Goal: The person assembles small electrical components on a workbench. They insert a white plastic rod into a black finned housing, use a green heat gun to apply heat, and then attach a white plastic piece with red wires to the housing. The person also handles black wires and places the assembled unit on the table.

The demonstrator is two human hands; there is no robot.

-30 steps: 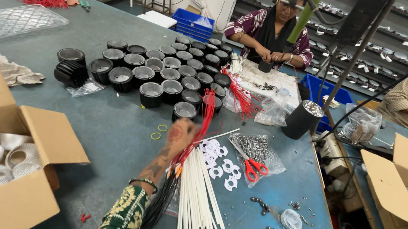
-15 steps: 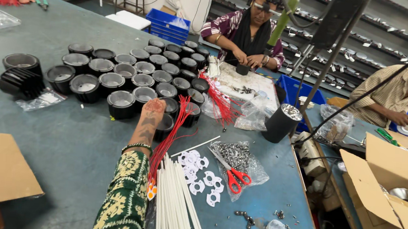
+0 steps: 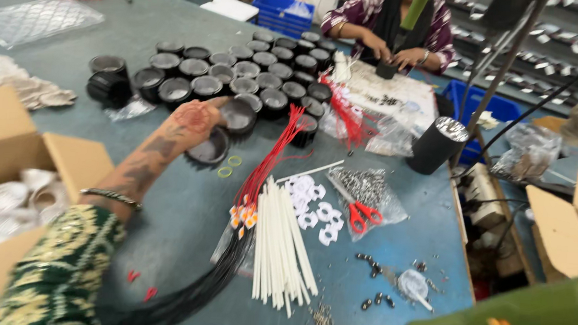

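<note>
Left hand reaching over table, fingers closing on black cup just in front of cup cluster. Right hand unseen. Risk: sleeve dragging red wires beside cup; neighbouring cups knocked.

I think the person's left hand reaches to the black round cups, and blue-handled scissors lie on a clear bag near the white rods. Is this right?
Not quite. The head view shows the scissors have red handles, not blue. The rest holds: the left hand reaches to the black round cups, and the scissors lie on a clear bag near the white rods.
</note>
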